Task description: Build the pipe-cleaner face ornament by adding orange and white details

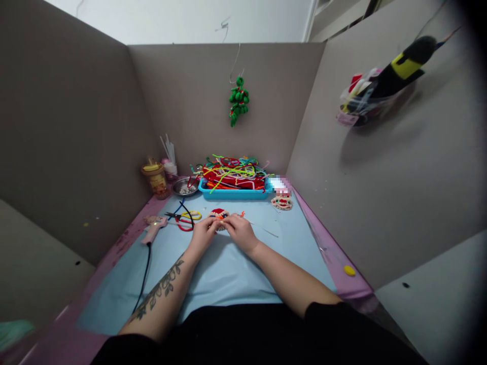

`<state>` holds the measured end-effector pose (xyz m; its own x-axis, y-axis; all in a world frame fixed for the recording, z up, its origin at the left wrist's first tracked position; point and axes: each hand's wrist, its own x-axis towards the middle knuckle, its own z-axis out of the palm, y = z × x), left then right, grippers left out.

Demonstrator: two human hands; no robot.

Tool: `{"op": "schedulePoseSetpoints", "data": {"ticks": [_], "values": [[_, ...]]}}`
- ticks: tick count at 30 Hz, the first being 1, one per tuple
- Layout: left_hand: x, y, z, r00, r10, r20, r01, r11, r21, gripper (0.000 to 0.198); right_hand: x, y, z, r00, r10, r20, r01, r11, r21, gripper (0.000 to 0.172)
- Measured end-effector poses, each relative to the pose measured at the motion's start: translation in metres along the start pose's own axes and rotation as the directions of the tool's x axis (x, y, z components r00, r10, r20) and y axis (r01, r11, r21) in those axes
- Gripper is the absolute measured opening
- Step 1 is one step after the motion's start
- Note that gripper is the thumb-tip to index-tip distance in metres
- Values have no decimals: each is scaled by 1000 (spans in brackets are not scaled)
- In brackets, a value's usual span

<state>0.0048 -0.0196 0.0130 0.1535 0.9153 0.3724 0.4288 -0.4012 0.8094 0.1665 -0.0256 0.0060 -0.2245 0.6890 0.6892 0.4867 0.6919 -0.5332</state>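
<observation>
Both hands meet over a small pipe-cleaner figure with a red top, cream loops and some orange, on the blue mat. My left hand is closed, its thumb and fingers pinching the figure's near left side. From the right, my right hand pinches the same figure close to the other hand's fingertips. The hands cover much of its lower part. An orange pipe-cleaner piece shows just beyond the right fingers. A thin pale strand lies to the right of that hand.
Scissors and a pink glue gun with a black cord lie left. Behind stand a blue tray of pipe cleaners, a metal bowl and a cup. A cream-and-red piece lies right. Grey partitions enclose the table.
</observation>
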Motion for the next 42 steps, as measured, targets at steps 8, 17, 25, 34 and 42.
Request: {"op": "schedulePoseSetpoints", "data": {"ticks": [8,17,25,34,42], "values": [[0,-1,2,998,-27,48,26,999,30,32,1,2,-2,996,-42,79,50,994,-98,22],[0,-4,-7,981,168,-96,-171,985,-29,23,6,3,-1,885,440,153,-464,796,389,24],[0,0,-8,979,191,-66,-187,980,62,16,5,1,-2,901,403,160,-433,833,343,23],[-1,3,-6,992,128,-8,-127,991,42,21,4,0,0,916,397,56,-393,861,322,17],[-3,-2,-8,935,356,14,-355,929,102,13,4,-2,0,895,412,173,-446,810,381,17]]}}
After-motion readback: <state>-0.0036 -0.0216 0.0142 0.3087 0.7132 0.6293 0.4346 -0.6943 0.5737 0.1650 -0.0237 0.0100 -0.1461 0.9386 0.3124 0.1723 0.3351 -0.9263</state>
